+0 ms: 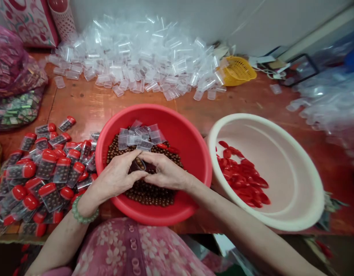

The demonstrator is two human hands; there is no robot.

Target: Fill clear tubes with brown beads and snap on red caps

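Note:
My left hand [116, 178] and my right hand [164, 172] meet over a red plastic basin [177, 122], both pinching a small clear plastic tube [138, 165] that holds several brown beads. Loose brown beads [148, 193] fill the basin's floor beneath my hands. Several empty clear tubes [139, 136] lie on the beads at the far side. To the right, a cream basin [266, 122] holds loose red caps [240, 176]. Filled tubes with red caps [41, 168] lie heaped left of the red basin, close to my left wrist.
A large heap of empty clear tubes [131, 57] covers the back of the reddish wooden table [108, 103]. A yellow basket [237, 71] lies at its right end. Bags of wrapped packets [16, 76] sit at back left, and clear plastic [329, 103] lies at right.

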